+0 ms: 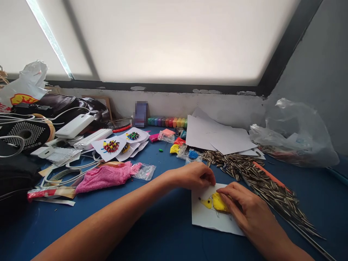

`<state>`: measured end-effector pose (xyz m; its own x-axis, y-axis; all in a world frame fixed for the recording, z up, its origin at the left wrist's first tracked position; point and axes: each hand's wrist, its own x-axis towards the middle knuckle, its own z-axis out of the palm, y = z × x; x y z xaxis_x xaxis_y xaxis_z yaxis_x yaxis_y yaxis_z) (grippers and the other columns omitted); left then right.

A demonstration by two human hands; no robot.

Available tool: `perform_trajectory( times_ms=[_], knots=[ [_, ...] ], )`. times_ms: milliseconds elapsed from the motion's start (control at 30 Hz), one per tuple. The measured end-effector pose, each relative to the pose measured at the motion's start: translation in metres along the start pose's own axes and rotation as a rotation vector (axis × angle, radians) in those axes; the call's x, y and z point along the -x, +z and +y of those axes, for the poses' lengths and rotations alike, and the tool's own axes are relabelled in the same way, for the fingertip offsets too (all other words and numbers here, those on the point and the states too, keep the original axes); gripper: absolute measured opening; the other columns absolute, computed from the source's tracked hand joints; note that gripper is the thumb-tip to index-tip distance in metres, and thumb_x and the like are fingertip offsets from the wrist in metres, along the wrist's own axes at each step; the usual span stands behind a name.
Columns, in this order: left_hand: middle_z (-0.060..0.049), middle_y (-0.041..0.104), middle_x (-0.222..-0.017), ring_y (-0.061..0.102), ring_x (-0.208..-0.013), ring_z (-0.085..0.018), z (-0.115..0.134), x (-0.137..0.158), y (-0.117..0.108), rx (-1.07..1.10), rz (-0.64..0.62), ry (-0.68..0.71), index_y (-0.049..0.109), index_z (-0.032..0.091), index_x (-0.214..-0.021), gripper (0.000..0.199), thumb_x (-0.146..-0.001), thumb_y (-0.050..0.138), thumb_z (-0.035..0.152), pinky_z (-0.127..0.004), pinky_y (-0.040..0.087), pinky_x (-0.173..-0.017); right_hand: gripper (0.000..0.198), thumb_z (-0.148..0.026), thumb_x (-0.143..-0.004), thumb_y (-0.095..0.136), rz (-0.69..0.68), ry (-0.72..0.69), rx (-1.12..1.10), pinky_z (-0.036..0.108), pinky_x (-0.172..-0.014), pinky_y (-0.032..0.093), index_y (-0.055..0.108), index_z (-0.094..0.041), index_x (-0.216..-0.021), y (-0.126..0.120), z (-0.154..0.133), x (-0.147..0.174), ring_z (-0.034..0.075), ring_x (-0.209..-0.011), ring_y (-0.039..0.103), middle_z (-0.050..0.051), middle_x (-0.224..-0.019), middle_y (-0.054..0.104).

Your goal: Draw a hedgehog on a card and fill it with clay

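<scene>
While your right hand [248, 207], fingers partly bent, touches the yellow clay [218, 203] on the white card [201, 218], your left hand [199, 176] curls at the card's far edge; whether either grips anything, I cannot tell. Striped seeds [262, 183] lie on the worktop [163, 226], right of the card.

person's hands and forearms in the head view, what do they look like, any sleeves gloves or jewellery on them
The left hand and right hand are both ungloved, and no ring can be made out on the fingers that show. The left forearm and right forearm show no sleeve or watch as far as the picture reaches.
</scene>
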<state>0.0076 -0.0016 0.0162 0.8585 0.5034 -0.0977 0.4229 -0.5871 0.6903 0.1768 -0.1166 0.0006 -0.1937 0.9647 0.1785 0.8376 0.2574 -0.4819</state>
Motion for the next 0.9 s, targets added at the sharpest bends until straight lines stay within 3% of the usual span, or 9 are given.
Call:
perform_trajectory(
  times_ms=[200,400,633,767,900],
  knots=[
    [-0.005,0.071,-0.094,0.061,-0.078,-0.013,-0.002,0.000,0.000,0.011,-0.005,0.015,0.070,0.012,-0.100,0.029,-0.079,0.050,0.009,-0.018,0.041,-0.062,0.040,-0.016,-0.090,0.033,0.080,-0.094,0.167,0.029,-0.067,0.056,0.066,-0.018,-0.113,-0.007,0.007,0.000,0.019,-0.083,0.069,0.009,-0.100,0.068],
    [-0.002,0.065,-0.080,0.052,-0.066,-0.010,-0.001,0.001,-0.001,-0.037,-0.031,0.022,0.069,0.013,-0.102,0.032,-0.079,0.047,0.009,-0.018,0.036,-0.056,0.046,-0.006,-0.080,0.033,0.147,-0.191,0.372,0.024,-0.052,0.053,0.074,-0.021,-0.095,-0.020,0.011,0.005,0.016,-0.068,0.069,0.007,-0.089,0.070],
    [0.001,0.055,-0.074,0.044,-0.062,-0.010,0.004,0.004,-0.003,-0.123,-0.042,0.036,0.065,0.019,-0.112,0.043,-0.077,0.043,0.009,-0.019,0.033,-0.055,0.047,-0.002,-0.076,0.034,0.167,-0.281,0.476,0.023,-0.047,0.050,0.074,-0.023,-0.089,-0.009,0.007,0.010,0.015,-0.060,0.065,0.008,-0.082,0.067],
    [0.002,0.053,-0.074,0.046,-0.063,-0.010,0.006,0.005,-0.004,-0.108,-0.072,0.032,0.064,0.018,-0.113,0.046,-0.073,0.044,0.007,-0.019,0.033,-0.054,0.046,-0.001,-0.076,0.034,0.145,-0.308,0.486,0.029,-0.054,0.054,0.073,-0.022,-0.088,-0.006,0.009,0.011,0.018,-0.064,0.064,0.009,-0.082,0.066],
    [0.002,0.053,-0.074,0.048,-0.065,-0.009,0.003,0.004,-0.004,-0.080,-0.087,0.029,0.064,0.018,-0.113,0.046,-0.072,0.046,0.006,-0.018,0.034,-0.054,0.052,0.001,-0.075,0.036,0.214,-0.335,0.520,0.037,-0.064,0.056,0.069,-0.022,-0.108,-0.004,0.014,0.013,0.022,-0.079,0.065,0.011,-0.095,0.066]
  ],
)
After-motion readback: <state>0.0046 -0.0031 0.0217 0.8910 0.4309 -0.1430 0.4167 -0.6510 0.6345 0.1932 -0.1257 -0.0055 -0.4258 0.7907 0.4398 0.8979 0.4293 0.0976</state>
